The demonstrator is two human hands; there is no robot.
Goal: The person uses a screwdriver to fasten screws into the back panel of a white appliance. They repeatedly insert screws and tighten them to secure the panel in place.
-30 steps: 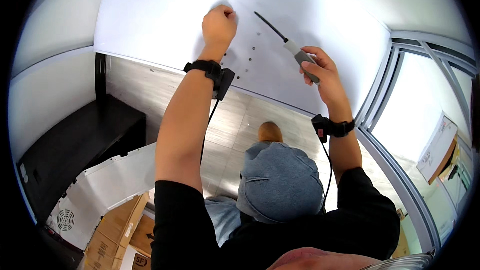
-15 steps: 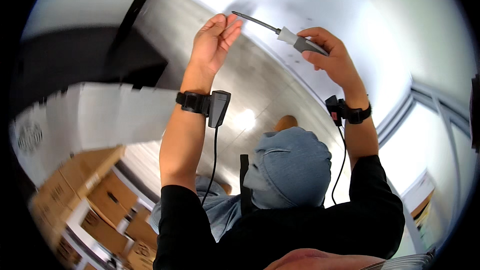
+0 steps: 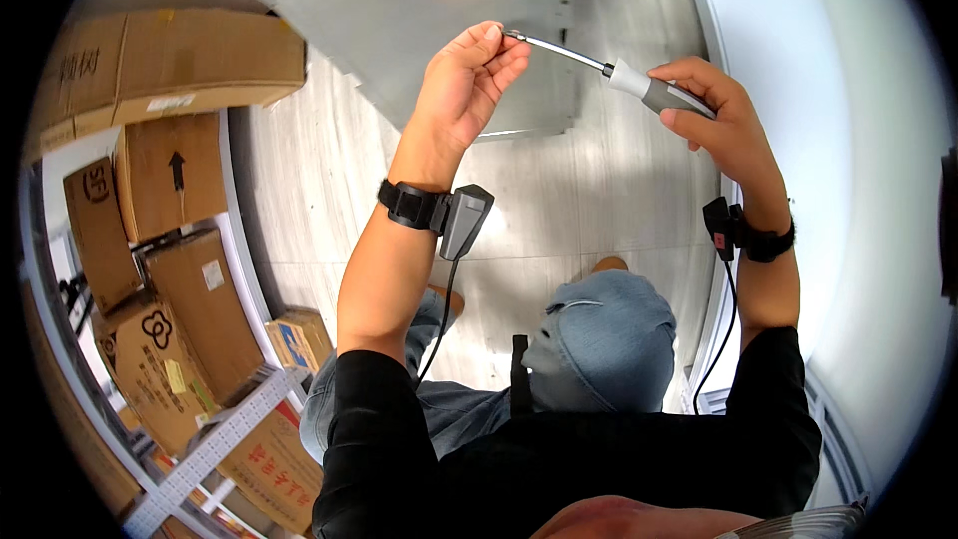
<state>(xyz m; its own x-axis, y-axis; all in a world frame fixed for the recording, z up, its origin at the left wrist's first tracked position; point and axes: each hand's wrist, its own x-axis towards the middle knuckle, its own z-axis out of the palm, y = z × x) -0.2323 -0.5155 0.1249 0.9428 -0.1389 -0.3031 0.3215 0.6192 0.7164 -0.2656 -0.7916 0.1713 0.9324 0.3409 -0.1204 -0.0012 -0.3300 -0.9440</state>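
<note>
My right hand (image 3: 720, 112) grips a screwdriver (image 3: 634, 80) by its grey handle, with the thumb and fingers around it. The thin metal shaft points left, toward my left hand (image 3: 474, 80). Thumb and forefinger of that hand are pinched together right at the screwdriver's tip, and its other fingers are loosely curled. Something small and dark seems to be at the pinch, too small to name. Both wrists carry black straps with small dark devices and cables.
Metal shelving (image 3: 215, 449) with several cardboard boxes (image 3: 205, 309) stands on the left. A grey panel (image 3: 469, 0) lies beyond my left hand. A white wall-like surface (image 3: 848, 190) rises on the right. Pale wood-look floor (image 3: 619, 190) lies below, with a small box (image 3: 299, 337) near the shelf.
The view has turned, bringing the shelving and boxes further into sight. My left thumb and forefinger have closed at the screwdriver tip. The right hand keeps its grip on the handle.
</note>
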